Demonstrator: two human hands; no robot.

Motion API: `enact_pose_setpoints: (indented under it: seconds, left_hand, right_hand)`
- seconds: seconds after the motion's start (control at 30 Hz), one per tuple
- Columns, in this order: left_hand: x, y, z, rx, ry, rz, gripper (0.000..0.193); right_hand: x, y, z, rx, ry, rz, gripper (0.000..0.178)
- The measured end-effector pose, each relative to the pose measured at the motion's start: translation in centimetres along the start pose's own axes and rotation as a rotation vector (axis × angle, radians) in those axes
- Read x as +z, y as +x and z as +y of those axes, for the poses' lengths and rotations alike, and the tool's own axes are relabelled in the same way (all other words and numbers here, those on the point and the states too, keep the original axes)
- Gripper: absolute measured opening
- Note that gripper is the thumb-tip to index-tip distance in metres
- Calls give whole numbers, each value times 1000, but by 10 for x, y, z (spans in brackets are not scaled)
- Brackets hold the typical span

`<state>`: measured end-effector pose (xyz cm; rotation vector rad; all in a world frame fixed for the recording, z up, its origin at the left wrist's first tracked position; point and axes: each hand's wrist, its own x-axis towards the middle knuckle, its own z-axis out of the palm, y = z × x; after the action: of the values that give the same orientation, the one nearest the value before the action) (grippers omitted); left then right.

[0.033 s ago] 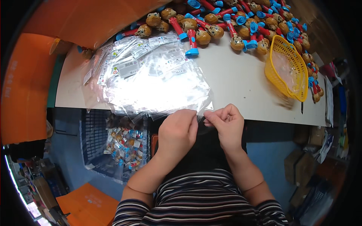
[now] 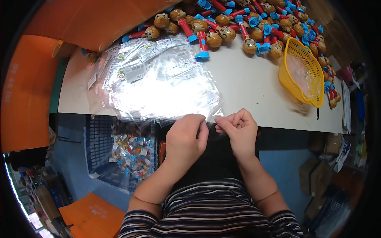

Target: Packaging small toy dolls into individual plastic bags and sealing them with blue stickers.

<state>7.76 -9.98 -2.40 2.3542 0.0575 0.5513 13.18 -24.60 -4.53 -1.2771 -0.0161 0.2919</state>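
At the near edge of the table, my left hand [image 2: 186,135] and my right hand [image 2: 241,131] face each other, a small gap between their fingertips. Both are closed in a pinch on a thin clear plastic bag [image 2: 214,126], which is hard to see against the dark below; how much each hand grips is hidden. Just beyond my fingers lies a spread heap of clear plastic bags [image 2: 158,85] with printed labels, glaring white in the middle. Loose toy figures [image 2: 202,41] with brown heads, red stems and blue bases are piled behind the bags.
A yellow plastic basket [image 2: 282,73] stands on the table [image 2: 250,89] at the right, more toy figures beside it. Below the table at left, a dark blue crate [image 2: 99,137] holds bagged toys [image 2: 131,154]. Orange panels [image 2: 29,91] border the left side.
My left fingertips have shifted very slightly left, widening the gap to my right hand a little. Everything else looks the same.
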Motion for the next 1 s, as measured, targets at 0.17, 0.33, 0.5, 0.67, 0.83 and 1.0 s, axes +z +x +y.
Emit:
enact_pose_setpoints:
  seconds: [0.17,0.33,0.5,0.67,0.83,1.0]
  left_hand:
    - [15,8,0,42,95,132,17]
    - [27,11,-5,174,159,77,17]
    - [33,15,-5,144,138,18,18]
    - [27,17,-9,123,159,76,17]
    - [32,25,-8,113,191,104,17]
    - [45,34,-5,91,193,8,17]
  right_hand:
    - [-11,37,-33,29,-330,-97,21]
    - [18,144,-48,-1087,-1377,50,42]
    - [26,201,-34,-1278,-1534,-276,27]
    - [-7,177,-48,-1038,-1431,-393,24]
    - [-10,150,-46,-457,-1350,-99,36]
    - [-24,136,-69,-336,-1385,-81,39]
